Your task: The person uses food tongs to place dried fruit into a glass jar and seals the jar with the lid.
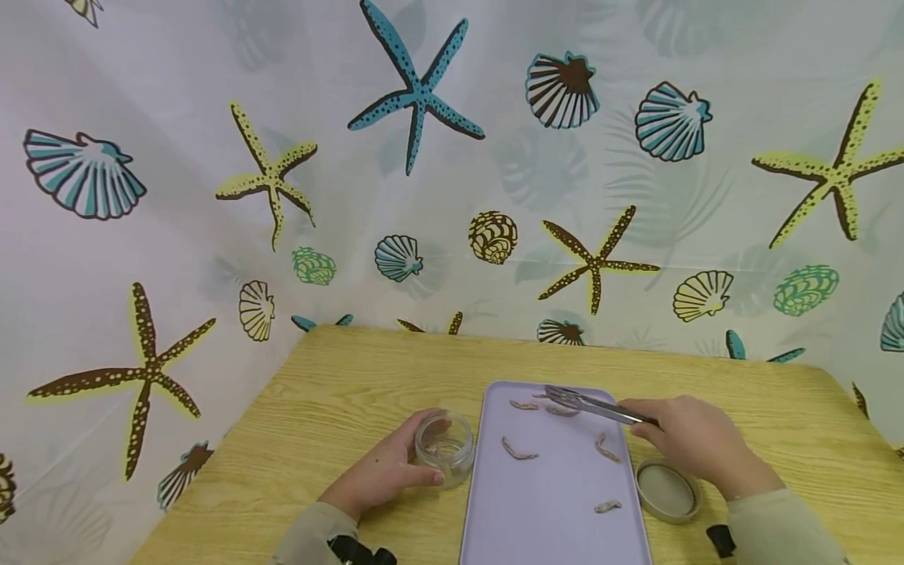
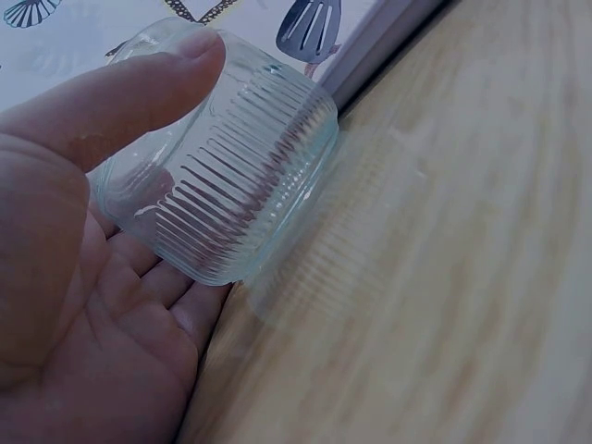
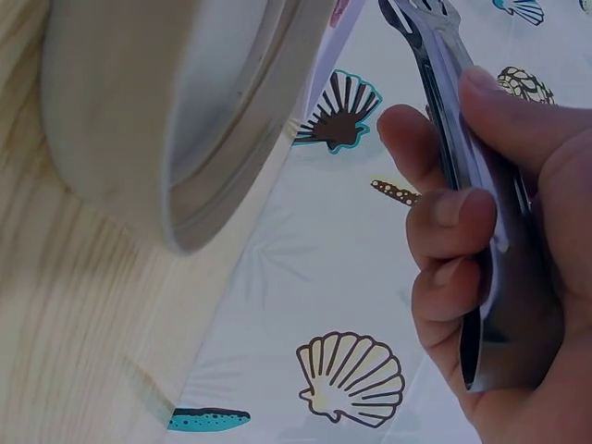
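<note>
My left hand (image 1: 391,469) curls round a small clear glass jar (image 1: 455,469) left of the tray, thumb on its near side. The jar's ribbed wall (image 2: 240,176) shows in the left wrist view, and something brownish is seen inside from above. My right hand (image 1: 695,439) grips metal tongs (image 1: 606,408), fingers wrapped round the arms in the right wrist view. The slotted tong ends are over the tray's far side, beside thin brown twisted strips (image 1: 563,411); whether they pinch one I cannot tell. Other strips (image 1: 519,450) lie apart on the lilac tray (image 1: 551,518).
A round beige lid (image 1: 666,490) lies open side up by the tray's right edge, below my right hand. The wood-grain table (image 1: 395,361) runs back to a white curtain (image 1: 452,188) printed with starfish and shells.
</note>
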`<act>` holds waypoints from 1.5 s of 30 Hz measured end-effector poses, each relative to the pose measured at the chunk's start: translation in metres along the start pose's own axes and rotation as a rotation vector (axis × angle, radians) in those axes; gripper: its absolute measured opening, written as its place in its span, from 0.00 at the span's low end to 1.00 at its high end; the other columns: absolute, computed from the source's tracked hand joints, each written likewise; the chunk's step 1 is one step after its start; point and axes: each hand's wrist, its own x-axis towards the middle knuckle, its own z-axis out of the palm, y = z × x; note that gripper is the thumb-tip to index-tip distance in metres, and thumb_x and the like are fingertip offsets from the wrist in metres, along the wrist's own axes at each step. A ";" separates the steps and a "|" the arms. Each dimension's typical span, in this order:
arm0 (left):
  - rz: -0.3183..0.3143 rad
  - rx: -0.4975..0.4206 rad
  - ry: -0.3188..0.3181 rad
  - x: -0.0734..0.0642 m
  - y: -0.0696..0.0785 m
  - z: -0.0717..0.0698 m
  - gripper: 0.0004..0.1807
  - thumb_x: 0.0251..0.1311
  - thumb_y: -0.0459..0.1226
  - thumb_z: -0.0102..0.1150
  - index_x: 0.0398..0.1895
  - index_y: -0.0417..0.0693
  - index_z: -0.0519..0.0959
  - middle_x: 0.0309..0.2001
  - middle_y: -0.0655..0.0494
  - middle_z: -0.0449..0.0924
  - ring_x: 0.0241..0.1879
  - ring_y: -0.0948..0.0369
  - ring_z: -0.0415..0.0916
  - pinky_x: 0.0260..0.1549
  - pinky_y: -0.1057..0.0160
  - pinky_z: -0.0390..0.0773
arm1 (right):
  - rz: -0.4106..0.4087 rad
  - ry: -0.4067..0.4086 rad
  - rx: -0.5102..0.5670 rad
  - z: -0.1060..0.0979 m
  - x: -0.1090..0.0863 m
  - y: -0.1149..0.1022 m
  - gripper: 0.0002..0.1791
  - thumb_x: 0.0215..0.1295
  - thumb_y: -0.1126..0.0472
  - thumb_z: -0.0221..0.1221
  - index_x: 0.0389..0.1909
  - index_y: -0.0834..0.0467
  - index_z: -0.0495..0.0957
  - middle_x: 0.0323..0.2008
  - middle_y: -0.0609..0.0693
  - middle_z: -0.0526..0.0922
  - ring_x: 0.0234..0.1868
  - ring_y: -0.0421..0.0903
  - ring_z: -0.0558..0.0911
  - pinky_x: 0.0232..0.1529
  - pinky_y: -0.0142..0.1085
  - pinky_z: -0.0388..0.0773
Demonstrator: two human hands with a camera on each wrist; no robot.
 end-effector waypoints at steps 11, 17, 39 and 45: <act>-0.013 0.004 0.012 0.001 -0.002 0.000 0.49 0.55 0.42 0.76 0.77 0.61 0.56 0.74 0.57 0.63 0.74 0.57 0.56 0.70 0.48 0.53 | -0.056 0.010 0.048 -0.005 -0.008 -0.013 0.21 0.71 0.52 0.62 0.64 0.44 0.80 0.26 0.36 0.80 0.18 0.38 0.66 0.24 0.37 0.64; -0.015 -0.003 0.009 0.001 -0.002 0.000 0.50 0.55 0.42 0.76 0.77 0.59 0.56 0.74 0.57 0.63 0.75 0.57 0.55 0.71 0.48 0.52 | -0.103 0.058 0.062 -0.002 -0.012 -0.020 0.21 0.71 0.51 0.62 0.64 0.44 0.80 0.31 0.36 0.84 0.18 0.34 0.65 0.23 0.35 0.64; -0.004 0.009 0.008 0.000 0.000 0.000 0.49 0.55 0.40 0.76 0.77 0.60 0.56 0.74 0.56 0.63 0.74 0.56 0.56 0.70 0.48 0.54 | -0.283 0.306 0.037 0.005 -0.013 -0.058 0.25 0.63 0.54 0.69 0.62 0.43 0.82 0.40 0.35 0.87 0.26 0.28 0.71 0.26 0.31 0.70; -0.023 0.020 0.022 0.000 0.001 0.001 0.49 0.55 0.41 0.76 0.77 0.59 0.57 0.74 0.55 0.63 0.74 0.54 0.57 0.71 0.47 0.54 | -0.319 0.301 0.026 0.008 -0.011 -0.073 0.25 0.63 0.52 0.69 0.63 0.42 0.81 0.45 0.37 0.87 0.32 0.31 0.80 0.28 0.33 0.75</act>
